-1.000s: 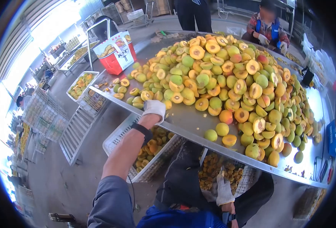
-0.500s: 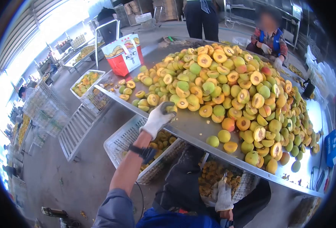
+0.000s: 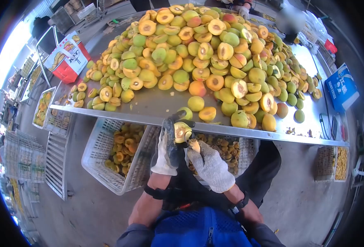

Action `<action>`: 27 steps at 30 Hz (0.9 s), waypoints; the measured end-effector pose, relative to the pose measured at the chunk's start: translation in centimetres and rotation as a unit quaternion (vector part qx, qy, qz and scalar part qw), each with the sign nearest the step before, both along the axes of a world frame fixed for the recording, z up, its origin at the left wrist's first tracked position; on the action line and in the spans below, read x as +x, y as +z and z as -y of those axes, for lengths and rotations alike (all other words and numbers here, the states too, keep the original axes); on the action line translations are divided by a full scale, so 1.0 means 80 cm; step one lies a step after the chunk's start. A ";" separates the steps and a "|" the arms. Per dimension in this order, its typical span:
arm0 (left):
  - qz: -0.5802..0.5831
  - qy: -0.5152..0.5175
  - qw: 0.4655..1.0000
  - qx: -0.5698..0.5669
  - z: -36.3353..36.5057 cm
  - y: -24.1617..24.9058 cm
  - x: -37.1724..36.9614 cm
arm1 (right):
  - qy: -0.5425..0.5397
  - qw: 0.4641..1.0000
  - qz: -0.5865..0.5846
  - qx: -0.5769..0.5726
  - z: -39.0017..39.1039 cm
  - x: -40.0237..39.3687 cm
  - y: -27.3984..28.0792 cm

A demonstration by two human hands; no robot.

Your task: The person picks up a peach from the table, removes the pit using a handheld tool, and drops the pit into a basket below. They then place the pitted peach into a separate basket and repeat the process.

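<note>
Because the metal table (image 3: 157, 108) fills the upper half of the frame, I start there: one long steel surface carrying a single great heap of halved apricots (image 3: 198, 49), cut faces mostly up, far too many to count, banked toward the top centre so loose halves roll down to the near edge. Below that edge, at lower left and centre, I count two white plastic crates (image 3: 103, 160), set under the lip where fruit can drop straight in; both hold orange pieces. One red-and-white bag (image 3: 68, 57) stands at upper left, one blue box (image 3: 341, 87) at right. At centre frame I see two gloved hands: my left hand (image 3: 167, 150) curls firmly around one apricot half (image 3: 182, 131), just below the table rim, cut face toward me, while my right hand (image 3: 208, 164) presses its bent fingertips (image 3: 193, 146) against the fruit; whether they pinch a tool or stone I cannot tell
</note>
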State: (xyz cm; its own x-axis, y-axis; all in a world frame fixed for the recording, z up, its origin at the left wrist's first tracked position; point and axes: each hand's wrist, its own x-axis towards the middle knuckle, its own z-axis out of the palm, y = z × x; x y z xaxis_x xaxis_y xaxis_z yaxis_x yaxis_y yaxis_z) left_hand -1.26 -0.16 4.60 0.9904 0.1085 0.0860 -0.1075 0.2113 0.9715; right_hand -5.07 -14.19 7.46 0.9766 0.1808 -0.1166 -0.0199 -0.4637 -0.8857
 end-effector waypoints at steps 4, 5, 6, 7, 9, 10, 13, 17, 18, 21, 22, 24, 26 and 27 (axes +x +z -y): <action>0.010 -0.016 0.999 -0.037 0.003 -0.031 0.000 | -0.018 1.000 0.004 0.021 -0.004 0.005 -0.003; 0.007 -0.020 0.990 -0.142 0.007 -0.036 -0.002 | -0.021 0.999 0.012 0.022 -0.003 0.005 -0.005; 0.000 -0.025 0.983 -0.184 0.008 -0.041 -0.002 | -0.023 0.999 0.020 0.023 -0.003 0.006 -0.006; -0.007 -0.030 0.974 -0.225 0.008 -0.046 -0.003 | -0.024 0.999 0.020 0.036 -0.004 0.006 -0.012; -0.025 -0.011 0.969 -0.247 0.011 -0.053 -0.004 | -0.026 0.998 0.020 0.061 -0.006 0.005 -0.027; -0.035 0.008 0.972 -0.231 0.012 -0.056 -0.004 | -0.026 0.997 0.009 0.066 -0.007 0.004 -0.029; -0.050 0.042 0.980 -0.190 0.016 -0.060 -0.008 | -0.035 0.997 -0.020 0.069 -0.010 0.001 -0.030; -0.032 -0.010 0.993 -0.114 0.011 -0.046 -0.005 | -0.058 0.997 -0.022 0.052 -0.013 -0.007 -0.030; -0.025 -0.014 0.993 -0.112 0.012 -0.042 -0.005 | -0.061 0.997 -0.016 0.052 -0.011 -0.008 -0.033; -0.004 -0.056 0.992 -0.110 0.009 -0.037 -0.001 | -0.036 0.998 0.005 0.057 -0.006 -0.009 -0.047; 0.003 -0.089 0.990 -0.110 0.000 -0.040 0.004 | -0.010 0.993 -0.050 0.105 -0.003 -0.008 -0.056; 0.009 -0.096 0.992 -0.080 -0.007 -0.052 0.007 | 0.042 0.966 -0.160 0.199 -0.001 -0.004 -0.064; 0.009 -0.046 0.999 -0.021 -0.008 -0.065 0.004 | 0.035 0.937 -0.213 0.273 0.001 -0.010 -0.042; 0.020 -0.076 0.997 0.001 -0.011 -0.062 0.007 | 0.031 0.920 -0.237 0.309 0.002 -0.010 -0.030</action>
State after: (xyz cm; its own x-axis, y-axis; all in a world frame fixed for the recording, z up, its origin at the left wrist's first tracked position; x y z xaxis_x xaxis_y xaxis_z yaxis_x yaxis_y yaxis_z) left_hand -0.68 0.70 -0.39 0.9912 -0.0432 0.1252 -0.1123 0.2265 0.9675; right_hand -5.91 -14.34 5.08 0.8276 0.4099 -0.3835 -0.4632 0.1126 -0.8791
